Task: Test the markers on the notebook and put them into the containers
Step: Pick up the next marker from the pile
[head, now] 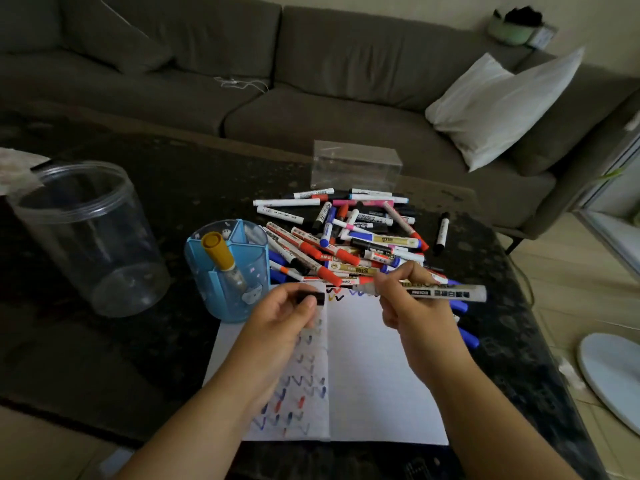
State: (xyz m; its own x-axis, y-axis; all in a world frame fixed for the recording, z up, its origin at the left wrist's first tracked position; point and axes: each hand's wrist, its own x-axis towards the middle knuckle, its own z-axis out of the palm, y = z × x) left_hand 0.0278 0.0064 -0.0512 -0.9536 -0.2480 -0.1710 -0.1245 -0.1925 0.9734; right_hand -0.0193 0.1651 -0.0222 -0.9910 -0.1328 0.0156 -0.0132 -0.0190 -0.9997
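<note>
An open white notebook [374, 368] lies on the dark table, with coloured zigzag marks on its left page and along the top edge. My right hand [412, 303] grips an uncapped white marker [446, 292], tip pointing left over the notebook's top. My left hand [280, 313] pinches the marker's black cap [313, 298] above the left page. A heap of mixed markers [349, 237] lies beyond the notebook. The blue divided pen holder [227, 271] to the left holds a yellow-capped marker [220, 252].
A large clear round jar [86, 233] stands at the far left. A clear rectangular box [356, 166] sits behind the heap. One loose black-capped marker [442, 232] lies to the right. A grey sofa with a white pillow [502, 105] runs behind the table.
</note>
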